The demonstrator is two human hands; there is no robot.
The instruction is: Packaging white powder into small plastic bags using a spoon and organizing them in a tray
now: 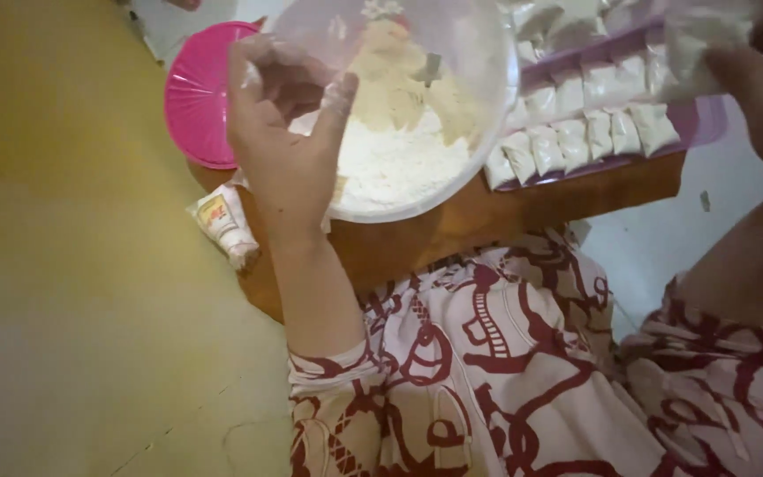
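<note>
Up close: left hand (286,132) raised against the near rim of a clear plastic bowl (479,97), palm side dusted white, fingers (339,95) curled loosely and half open, thumb side resting on the rim rather than clamped round anything. Inside the bowl, a heap of white flour (399,163) low on the near side, with a paler, creamy lump of dough-like mix (390,75) higher up toward the far wall; a dark utensil tip half buried there, too blurred to identify.

Over to the right, right hand (752,62) at the picture's edge, fingers closed on a small clear bag of white powder (691,53), held above the far end of a purple tray (708,124). Tray filled with rows of similar small filled packets (576,141), packed side by side, touching, some spilling toward the near edge.

Behind the left hand, a pink round lid (194,97), partly hidden by the bowl and the wrist. Just beside the forearm, lower left, a small printed sachet (222,221) lying at the table edge. Bowl and tray both sitting on a low brown wooden table (487,221), bowl overhanging its near side. Below, patterned red-and-white clothing (505,371) over the knees; yellowish floor (64,265) to the left.
</note>
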